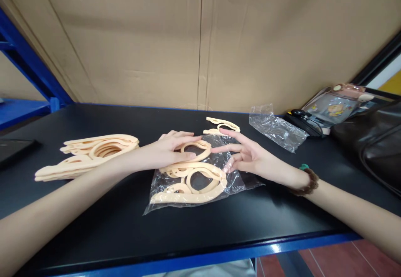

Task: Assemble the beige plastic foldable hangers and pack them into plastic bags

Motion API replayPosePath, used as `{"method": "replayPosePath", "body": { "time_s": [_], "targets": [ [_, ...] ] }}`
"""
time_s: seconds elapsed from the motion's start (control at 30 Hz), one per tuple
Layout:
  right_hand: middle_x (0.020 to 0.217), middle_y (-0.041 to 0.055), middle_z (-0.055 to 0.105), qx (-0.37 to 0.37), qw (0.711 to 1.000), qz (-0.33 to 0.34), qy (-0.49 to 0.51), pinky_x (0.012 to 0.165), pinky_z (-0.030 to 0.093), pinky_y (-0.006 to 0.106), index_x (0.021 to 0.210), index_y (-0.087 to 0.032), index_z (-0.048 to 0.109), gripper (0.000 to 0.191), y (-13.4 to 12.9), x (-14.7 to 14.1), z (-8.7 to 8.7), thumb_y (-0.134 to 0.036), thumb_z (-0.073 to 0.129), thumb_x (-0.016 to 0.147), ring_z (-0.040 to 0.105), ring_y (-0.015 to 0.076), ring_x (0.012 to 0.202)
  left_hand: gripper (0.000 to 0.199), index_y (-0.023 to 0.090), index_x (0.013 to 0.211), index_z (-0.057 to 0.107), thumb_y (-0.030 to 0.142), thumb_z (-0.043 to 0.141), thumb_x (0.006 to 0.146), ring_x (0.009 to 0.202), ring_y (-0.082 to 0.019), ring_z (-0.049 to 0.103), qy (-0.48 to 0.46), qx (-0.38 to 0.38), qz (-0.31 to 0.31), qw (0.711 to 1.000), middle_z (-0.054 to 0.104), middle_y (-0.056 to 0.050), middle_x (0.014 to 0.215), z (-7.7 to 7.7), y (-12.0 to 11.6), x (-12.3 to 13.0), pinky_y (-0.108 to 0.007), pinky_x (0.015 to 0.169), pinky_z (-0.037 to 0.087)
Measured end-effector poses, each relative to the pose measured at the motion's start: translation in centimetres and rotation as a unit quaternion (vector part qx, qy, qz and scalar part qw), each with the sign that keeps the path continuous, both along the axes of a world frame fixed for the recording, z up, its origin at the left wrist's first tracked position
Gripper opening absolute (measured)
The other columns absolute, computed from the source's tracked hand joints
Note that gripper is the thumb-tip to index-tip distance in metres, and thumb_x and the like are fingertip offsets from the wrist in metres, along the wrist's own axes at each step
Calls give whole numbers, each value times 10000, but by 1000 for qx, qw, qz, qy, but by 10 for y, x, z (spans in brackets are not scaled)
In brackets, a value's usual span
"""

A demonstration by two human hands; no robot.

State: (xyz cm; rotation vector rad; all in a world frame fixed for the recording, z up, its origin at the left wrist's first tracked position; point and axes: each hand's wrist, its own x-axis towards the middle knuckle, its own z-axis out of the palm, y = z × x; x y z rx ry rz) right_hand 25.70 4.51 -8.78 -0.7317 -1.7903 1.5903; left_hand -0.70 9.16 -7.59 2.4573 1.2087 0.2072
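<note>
Two cream folding hangers lie side by side in front of me: a nearer one (200, 195) inside a clear plastic bag (238, 181), and a farther one (205, 153) whose place in or on the bag I cannot tell. My left hand (172, 149) rests on the farther hanger, fingers stretched out and thumb apart, partly covering it. At the bag's right side is my right hand (250, 156). Its index and middle fingers reach out spread, while the others curl near the film. Left of the bag sits a stack of cream folding hangers (90, 156), partly behind my left forearm.
Another cream hanger (223, 123) lies beyond the bag. An additional clear bag (275, 128) is at the back right, near a black device (302, 122), a clear pouch (335, 105) and a dark leather bag (369, 135). Cardboard (140, 43) stands behind the black tabletop (150, 243). A dark flat object (15, 149) lies far left.
</note>
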Motion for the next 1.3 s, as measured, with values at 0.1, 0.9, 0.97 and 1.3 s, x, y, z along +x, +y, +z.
{"method": "replayPosePath", "body": {
  "time_s": [0.1,0.9,0.97,1.3],
  "targets": [
    [1275,86,553,-19,1000,-5,-5,820,527,289,1445,-313,219,828,3,-1,-4,-115,678,784,651,96,817,582,315,1362,468,570,451,840,1290,-306,344,-2,10,5,1000,420,-38,1450,0,0,0,-502,1080,228],
    [925,13,622,50,997,-49,-36,866,498,345,1304,-221,429,602,-3,-15,-11,-125,679,765,608,145,868,586,303,1340,486,609,499,841,1163,-276,422,-34,32,-26,999,510,-19,1366,-5,2,5,-441,1021,290],
    [951,19,614,65,996,-44,-50,846,494,329,1314,-228,427,594,-4,-13,-9,-153,679,781,596,139,859,579,308,1347,478,614,481,855,1162,-276,425,-32,41,-29,998,512,-22,1362,-7,3,5,-440,1013,297],
    [1128,21,557,179,972,-10,-152,700,487,250,1398,-315,350,754,-2,-4,-4,-259,754,763,552,129,859,523,277,1404,387,543,284,965,1255,-256,383,-14,109,-10,994,444,-54,1412,-16,-15,11,-443,1038,285]
  ]
}}
